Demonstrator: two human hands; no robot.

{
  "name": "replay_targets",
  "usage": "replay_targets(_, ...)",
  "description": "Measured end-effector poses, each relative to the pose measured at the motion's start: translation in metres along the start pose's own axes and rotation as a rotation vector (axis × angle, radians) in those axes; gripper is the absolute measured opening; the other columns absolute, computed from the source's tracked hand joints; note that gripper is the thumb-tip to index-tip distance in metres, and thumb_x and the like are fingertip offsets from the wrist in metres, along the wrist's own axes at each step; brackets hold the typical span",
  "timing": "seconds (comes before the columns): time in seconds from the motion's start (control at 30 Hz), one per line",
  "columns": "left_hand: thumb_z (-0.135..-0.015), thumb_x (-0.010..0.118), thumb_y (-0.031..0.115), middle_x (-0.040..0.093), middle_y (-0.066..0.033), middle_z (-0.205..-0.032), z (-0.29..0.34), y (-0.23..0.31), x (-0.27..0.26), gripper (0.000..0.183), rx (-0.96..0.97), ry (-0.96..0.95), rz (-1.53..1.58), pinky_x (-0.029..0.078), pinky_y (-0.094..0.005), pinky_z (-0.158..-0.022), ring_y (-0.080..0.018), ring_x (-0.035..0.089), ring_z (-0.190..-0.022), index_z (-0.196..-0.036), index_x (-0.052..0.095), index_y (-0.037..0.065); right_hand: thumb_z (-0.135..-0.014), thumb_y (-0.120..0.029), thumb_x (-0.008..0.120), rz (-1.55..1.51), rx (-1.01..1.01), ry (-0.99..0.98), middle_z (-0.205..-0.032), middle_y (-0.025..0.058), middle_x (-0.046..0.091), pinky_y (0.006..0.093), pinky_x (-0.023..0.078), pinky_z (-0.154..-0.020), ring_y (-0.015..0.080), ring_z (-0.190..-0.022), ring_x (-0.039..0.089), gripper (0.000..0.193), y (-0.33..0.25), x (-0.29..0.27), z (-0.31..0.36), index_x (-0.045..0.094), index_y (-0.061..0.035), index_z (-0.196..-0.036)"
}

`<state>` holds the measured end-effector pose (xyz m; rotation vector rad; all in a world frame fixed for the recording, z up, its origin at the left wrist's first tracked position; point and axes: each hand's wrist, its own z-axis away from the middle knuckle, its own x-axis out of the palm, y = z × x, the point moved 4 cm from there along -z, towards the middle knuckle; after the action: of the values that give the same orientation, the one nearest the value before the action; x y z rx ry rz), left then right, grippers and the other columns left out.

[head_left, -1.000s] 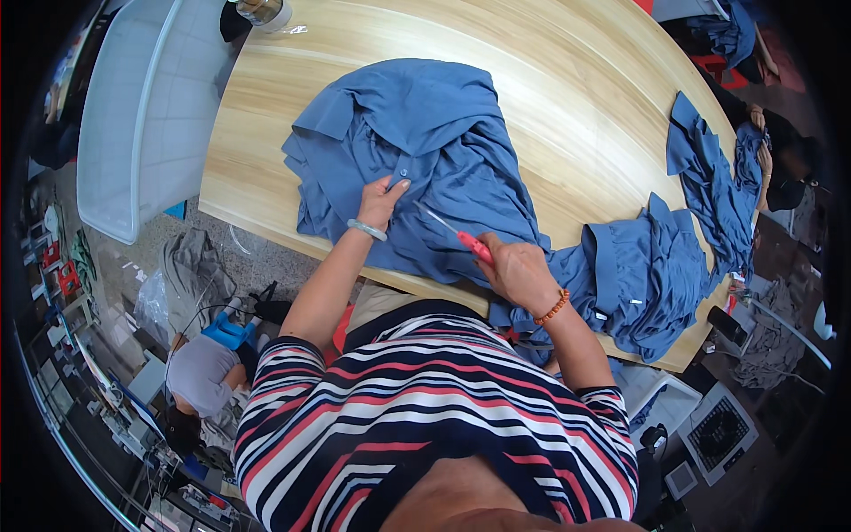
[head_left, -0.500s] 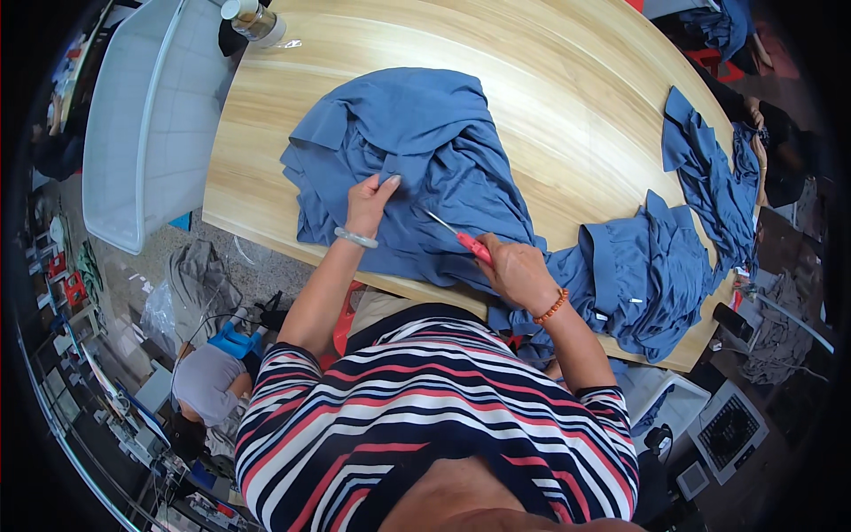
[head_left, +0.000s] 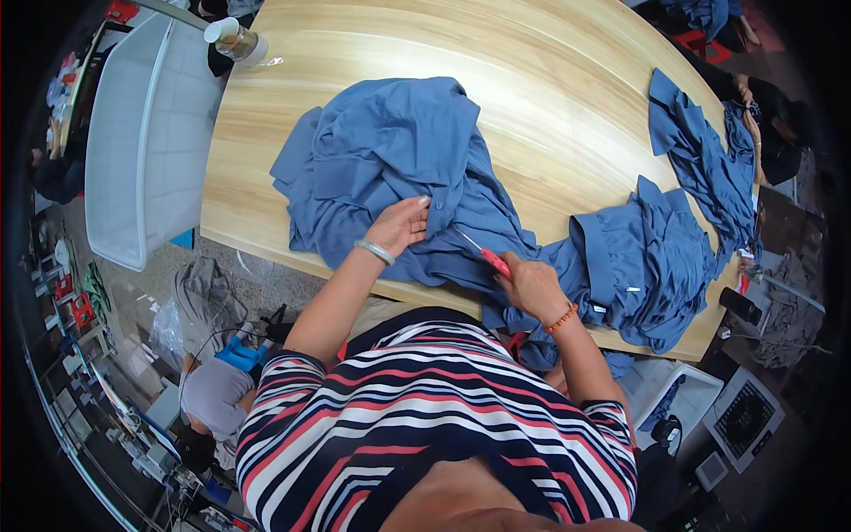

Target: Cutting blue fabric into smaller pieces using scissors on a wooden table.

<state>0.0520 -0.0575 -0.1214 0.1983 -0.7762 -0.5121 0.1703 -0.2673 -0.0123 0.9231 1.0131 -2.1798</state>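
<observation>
A crumpled blue shirt (head_left: pixel 390 133) lies on the wooden table in front of me, with a small button (head_left: pixel 438 206) showing on its front strip. My left hand (head_left: pixel 401 227) is at the edge of that strip, thumb and fingers closed on the cloth beside the button. In my right hand (head_left: pixel 534 289) is a red-handled tool (head_left: pixel 495 262) with a thin metal shaft, my fingers wrapped round the handle. The shaft points up and left over the shirt, its tip a little right of the button and apart from my left hand.
More blue shirts (head_left: pixel 651 266) are heaped along the table's right side, where another person's hands (head_left: pixel 746 93) touch one. A jar with a white lid (head_left: pixel 235 41) stands at the far left of the table (head_left: pixel 550 97). Left of it is a large white bin (head_left: pixel 120 168).
My left hand has moved right and down along the shirt, and the button now shows beside it. My right hand has shifted right and down with the tool. The shirt's folds have changed.
</observation>
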Motion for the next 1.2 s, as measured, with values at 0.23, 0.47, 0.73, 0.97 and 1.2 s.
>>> replay_targets(0.23,-0.091,0.063,0.017,0.065,-0.0083,-0.101,-0.048,0.008,0.014,0.019,0.318,0.037,0.27,0.049,-0.0298,-0.083,-0.0177,0.061,-0.093,-0.104,0.058,0.005,-0.086,-0.021,0.062,-0.103,0.134,0.11,-0.079,0.0222,0.064,0.046,0.048,-0.063,0.0398,-0.074,0.062,0.032,0.007,-0.034,0.028,0.055,-0.0078,-0.114)
replay_targets(0.47,-0.086,0.068,0.009,0.067,-0.004,-0.084,-0.05,0.017,0.02,0.007,0.509,0.154,0.101,0.05,-0.0243,-0.073,-0.0118,0.062,-0.074,-0.086,0.064,0.003,-0.087,-0.024,0.062,-0.105,0.123,0.143,-0.07,0.0215,0.062,0.0466,0.048,-0.061,0.0407,-0.068,0.061,0.032,-0.012,-0.062,0.012,0.055,-0.0079,-0.114)
replay_targets(0.73,-0.086,0.069,0.01,0.064,0.0005,-0.076,-0.022,0.032,0.017,0.012,0.603,0.256,-0.191,0.045,-0.0197,-0.064,-0.006,0.056,-0.068,-0.078,0.064,0.005,-0.086,-0.024,0.063,-0.072,-0.015,0.052,-0.066,0.0206,0.061,0.0476,0.047,-0.059,0.0395,-0.065,0.061,0.029,-0.02,-0.049,0.006,0.056,-0.007,-0.108)
replay_targets(0.97,-0.078,0.07,0.013,0.05,-0.0115,-0.058,0.063,0.037,0.227,0.021,1.0,-0.297,-0.773,0.039,-0.0299,-0.049,-0.0104,0.045,-0.053,-0.066,0.059,0.001,-0.084,-0.022,0.06,0.031,-0.32,0.336,-0.075,0.0183,0.066,0.0473,0.05,-0.063,0.0375,-0.068,0.063,0.021,0.023,0.013,-0.004,0.066,-0.0051,-0.096)
replay_targets(1.2,-0.075,0.067,0.012,0.064,-0.0089,-0.081,0.083,-0.024,0.276,0.007,1.121,-0.747,-0.853,0.044,-0.0382,-0.074,-0.0293,0.059,-0.079,-0.08,0.068,0.006,-0.087,-0.033,0.056,0.352,0.327,0.423,-0.089,0.0232,0.066,0.0476,0.049,-0.073,0.04,-0.081,0.063,0.038,0.262,0.0,0.123,0.064,-0.0016,-0.106)
